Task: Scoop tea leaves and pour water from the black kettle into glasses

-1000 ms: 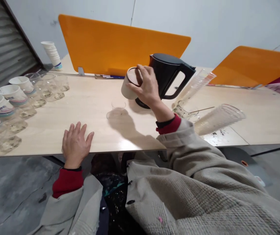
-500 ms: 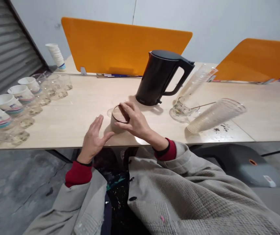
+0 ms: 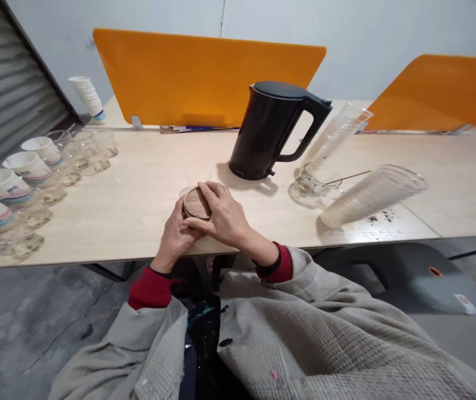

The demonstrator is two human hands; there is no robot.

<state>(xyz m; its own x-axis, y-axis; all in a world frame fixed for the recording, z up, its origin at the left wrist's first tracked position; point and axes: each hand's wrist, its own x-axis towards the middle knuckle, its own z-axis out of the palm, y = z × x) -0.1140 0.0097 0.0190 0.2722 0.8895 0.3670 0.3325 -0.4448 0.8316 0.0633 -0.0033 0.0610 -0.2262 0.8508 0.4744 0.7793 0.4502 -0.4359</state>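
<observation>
A small round canister with a wooden lid (image 3: 196, 203) stands near the front edge of the light wooden table (image 3: 138, 189). My left hand (image 3: 176, 235) is wrapped round its side from the left. My right hand (image 3: 221, 214) grips the lid from above and the right, fingers curled over its rim. Just behind the canister a small clear glass (image 3: 198, 178) stands on the table. The black electric kettle (image 3: 271, 129) stands farther back, to the right of both hands.
Rows of paper cups (image 3: 2, 184) and clear glasses (image 3: 80, 156) line the left side. A stack of white cups (image 3: 87, 96) stands far back left. Right of the kettle lie a glass dish with a wire strainer (image 3: 311, 186) and two stacks of clear plastic cups (image 3: 371, 194). Orange dividers (image 3: 204, 75) stand behind.
My right hand brought the canister from beside the kettle down to the table's front edge. My left hand lifted off the table and closed round the canister's side.
</observation>
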